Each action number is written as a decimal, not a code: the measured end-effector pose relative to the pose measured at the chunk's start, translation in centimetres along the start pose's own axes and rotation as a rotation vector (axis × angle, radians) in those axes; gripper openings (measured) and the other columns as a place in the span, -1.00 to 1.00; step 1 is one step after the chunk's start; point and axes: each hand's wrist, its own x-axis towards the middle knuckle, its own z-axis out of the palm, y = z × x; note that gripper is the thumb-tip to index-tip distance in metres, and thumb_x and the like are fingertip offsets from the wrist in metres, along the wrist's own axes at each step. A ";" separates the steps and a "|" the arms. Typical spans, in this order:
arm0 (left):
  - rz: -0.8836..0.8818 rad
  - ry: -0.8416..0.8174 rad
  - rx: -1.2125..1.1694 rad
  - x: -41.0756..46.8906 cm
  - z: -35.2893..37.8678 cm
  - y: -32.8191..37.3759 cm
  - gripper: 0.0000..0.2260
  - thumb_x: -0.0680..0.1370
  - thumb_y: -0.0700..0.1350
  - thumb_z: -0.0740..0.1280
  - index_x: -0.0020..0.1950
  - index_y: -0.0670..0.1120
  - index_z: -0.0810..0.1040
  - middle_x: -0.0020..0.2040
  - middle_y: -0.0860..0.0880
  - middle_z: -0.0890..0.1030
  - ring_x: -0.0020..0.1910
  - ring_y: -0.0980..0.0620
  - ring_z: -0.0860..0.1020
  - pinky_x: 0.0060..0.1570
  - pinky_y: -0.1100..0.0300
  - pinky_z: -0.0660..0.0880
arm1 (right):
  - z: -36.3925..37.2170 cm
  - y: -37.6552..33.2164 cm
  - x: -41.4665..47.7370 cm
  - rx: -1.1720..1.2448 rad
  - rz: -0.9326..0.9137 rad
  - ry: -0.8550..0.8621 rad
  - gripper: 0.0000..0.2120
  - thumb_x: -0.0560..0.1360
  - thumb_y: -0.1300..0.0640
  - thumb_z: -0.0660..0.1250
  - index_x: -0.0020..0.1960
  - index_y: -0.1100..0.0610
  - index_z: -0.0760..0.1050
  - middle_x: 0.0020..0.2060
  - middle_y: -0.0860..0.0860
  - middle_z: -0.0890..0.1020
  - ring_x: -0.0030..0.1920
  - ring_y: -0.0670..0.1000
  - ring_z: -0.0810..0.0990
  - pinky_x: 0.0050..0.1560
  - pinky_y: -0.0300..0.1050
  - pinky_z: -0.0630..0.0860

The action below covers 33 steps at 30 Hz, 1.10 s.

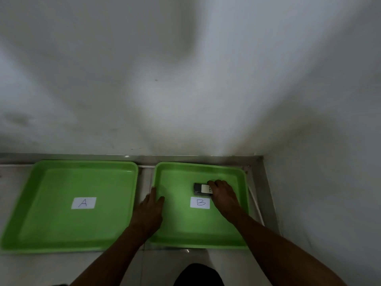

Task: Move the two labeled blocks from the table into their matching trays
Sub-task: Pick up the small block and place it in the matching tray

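1. A big pale wall (185, 79) fills the top of my view. It meets another wall in the corner on my right.
2. Below it is the light table (31, 269), with a shiny metal strip (82, 156) along the back edge.
3. Two green trays sit side by side on the table. They are near each other but not touching.
4. The left tray (51, 234) has a white paper with the letter A (83, 202) on its floor. I see no block in it.
5. The right tray (185, 234) has a white paper with the letter B (200, 202) on its floor.
6. My left hand (149, 211) rests on the left rim of the right tray. My thumb is inside the tray and my fingers lie over the rim. They look bent around the rim, but the view is blurry, so I cannot be sure if I am holding it or only touching it.
7. My right hand (222, 193) reaches into the right tray. My fingers are pinching the right end of the dark block (199, 189).
8. The dark block is inside the right tray, just behind the B paper. It has a small white label (205, 188) on top. My fingers hide part of the letter, so I cannot read it.
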 end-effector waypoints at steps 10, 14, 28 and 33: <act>-0.018 0.036 0.009 0.8 0.8 0.0 -0.49 0.62 -0.17 0.18 0.58 -0.13 0.21 0.59 -0.34 0.07 0.50 -0.29 0.30 0.47 -0.12 0.36 | 1.2 -1.2 1.7 0.028 -0.022 0.068 -0.51 0.54 0.21 0.25 0.46 0.06 0.31 0.30 0.10 0.51 0.28 0.15 0.42 0.27 -0.01 0.34; -0.007 0.031 0.030 0.6 0.9 -0.1 -0.50 0.62 -0.18 0.17 0.57 -0.12 0.22 0.60 -0.35 0.04 0.54 -0.26 0.25 0.51 -0.11 0.31 | 1.3 -1.1 1.5 0.020 -0.028 0.078 -0.47 0.55 0.19 0.25 0.50 0.06 0.25 0.33 0.10 0.48 0.32 0.14 0.40 0.30 0.01 0.34; 0.030 0.116 0.029 -2.9 -3.8 0.4 -0.44 0.54 -0.23 0.19 0.56 -0.14 0.23 0.59 -0.33 0.11 0.57 -0.27 0.16 0.50 -0.18 0.25 | -2.7 -4.1 -4.6 0.088 0.024 0.140 -0.34 0.52 0.06 0.37 0.52 0.15 0.18 0.46 0.17 0.36 0.44 0.14 0.32 0.43 0.04 0.30; 0.062 0.220 0.040 -7.1 -7.8 -0.3 -0.42 0.51 -0.26 0.19 0.55 -0.17 0.24 0.58 -0.31 0.16 0.56 -0.26 0.19 0.46 -0.16 0.30 | -6.1 -9.3 -9.1 0.092 -0.018 0.226 -0.40 0.57 -0.03 0.29 0.52 0.15 0.18 0.46 0.17 0.37 0.44 0.15 0.34 0.44 0.05 0.30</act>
